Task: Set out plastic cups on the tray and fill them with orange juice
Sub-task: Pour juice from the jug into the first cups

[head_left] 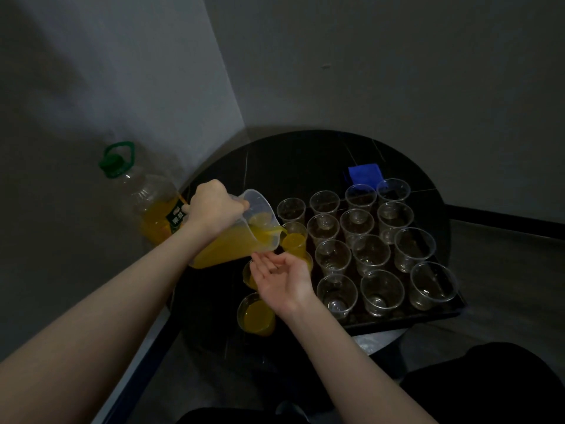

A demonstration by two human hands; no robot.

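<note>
fingers [241,204] gripping tilted jug [235,240], juice-filled

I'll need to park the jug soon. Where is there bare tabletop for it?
Bare table lies behind the cup rows, left of the blue cloth. The tray is packed with cups, and the left hand with the jug crowds the table's left edge.

A round black table [299,160] is standing in a grey corner, carrying a black tray [406,318] lined with clear plastic cups [380,290], a folded blue cloth [365,172] lying behind it. A large juice bottle [146,197] is sitting at the table's left edge.
</note>
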